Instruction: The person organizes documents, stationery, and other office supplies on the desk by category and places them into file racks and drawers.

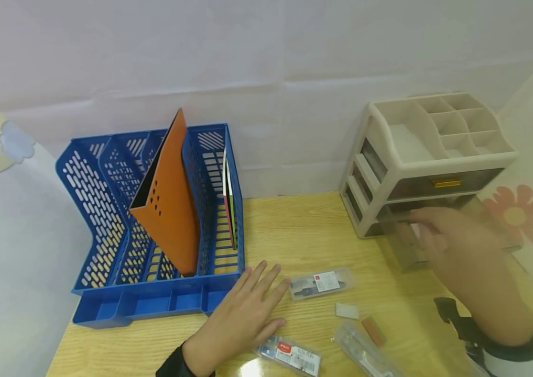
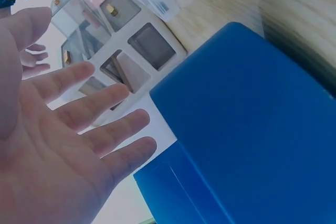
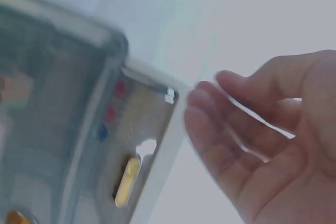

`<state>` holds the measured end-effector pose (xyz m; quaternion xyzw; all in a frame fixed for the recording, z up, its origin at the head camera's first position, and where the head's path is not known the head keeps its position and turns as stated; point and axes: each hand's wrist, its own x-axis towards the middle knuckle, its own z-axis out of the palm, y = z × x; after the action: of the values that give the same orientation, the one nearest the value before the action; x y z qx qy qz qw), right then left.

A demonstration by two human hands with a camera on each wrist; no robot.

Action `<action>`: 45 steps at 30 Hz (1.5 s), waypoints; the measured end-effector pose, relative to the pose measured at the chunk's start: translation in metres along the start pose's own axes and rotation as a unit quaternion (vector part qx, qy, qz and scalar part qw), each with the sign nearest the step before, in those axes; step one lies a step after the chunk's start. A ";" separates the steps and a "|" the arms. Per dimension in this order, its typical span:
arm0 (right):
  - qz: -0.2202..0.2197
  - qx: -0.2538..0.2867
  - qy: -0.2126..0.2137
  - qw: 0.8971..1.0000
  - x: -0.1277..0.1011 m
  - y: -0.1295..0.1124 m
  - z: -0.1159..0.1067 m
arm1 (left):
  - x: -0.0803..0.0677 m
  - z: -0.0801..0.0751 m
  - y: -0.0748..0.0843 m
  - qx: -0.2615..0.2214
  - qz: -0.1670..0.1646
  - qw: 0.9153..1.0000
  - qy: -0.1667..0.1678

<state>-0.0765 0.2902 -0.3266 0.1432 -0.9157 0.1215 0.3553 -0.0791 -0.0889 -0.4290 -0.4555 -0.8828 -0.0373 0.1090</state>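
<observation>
Beige drawer unit standing at the table back right, bottom drawer pulled out.
Head view: right hand reaching into that drawer, grip blurred; left hand lying flat by the blue file rack. Left wrist view: fingers spreading straight. Right wrist view: fingers loosely bending, holding nothing visible.

Home study corner or office setup: wooden desk, blue perforated file rack holding folders, beige drawer organiser, packaged stationery, cartoon-print sheets draped behind
</observation>
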 end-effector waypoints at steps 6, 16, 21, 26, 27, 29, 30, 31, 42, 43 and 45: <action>-0.048 0.038 -0.025 0.998 -0.005 -0.017 0.003 | -0.002 -0.001 0.002 0.003 0.003 1.000 0.006; -0.163 0.093 -0.069 0.980 -0.033 -0.026 0.020 | -0.005 0.001 0.004 0.002 0.017 1.000 0.007; -0.209 0.128 -0.126 0.961 -0.050 -0.030 0.033 | -0.005 0.001 0.007 -0.004 0.026 1.000 0.003; -0.183 0.161 -0.227 0.943 -0.065 -0.032 0.043 | -0.005 0.000 0.009 -0.001 0.031 0.999 0.007; -0.164 0.162 -0.258 0.938 -0.067 -0.031 0.044 | -0.006 0.000 0.009 0.000 0.031 1.000 0.007; -0.134 0.156 -0.313 0.927 -0.073 -0.030 0.047 | -0.006 -0.001 0.009 -0.003 0.030 1.000 0.008; -0.114 0.149 -0.341 0.921 -0.076 -0.030 0.048 | -0.006 -0.001 0.009 -0.004 0.031 0.999 0.008; -0.101 0.147 -0.363 0.915 -0.078 -0.030 0.049 | -0.006 -0.001 0.009 -0.005 0.031 0.999 0.010; 0.012 0.165 -0.467 0.869 -0.097 -0.033 0.056 | -0.004 -0.002 0.010 -0.001 0.036 0.999 0.016; 0.015 0.166 -0.465 0.869 -0.098 -0.034 0.056 | -0.004 -0.002 0.010 -0.001 0.035 0.999 0.015; 0.006 0.167 -0.449 0.878 -0.100 -0.035 0.059 | -0.004 -0.002 0.011 0.000 0.034 0.999 0.016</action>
<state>-0.0301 0.2567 -0.4330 0.2338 -0.9438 0.1975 -0.1245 -0.0682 -0.0860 -0.4286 -0.4843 -0.8650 -0.0414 0.1243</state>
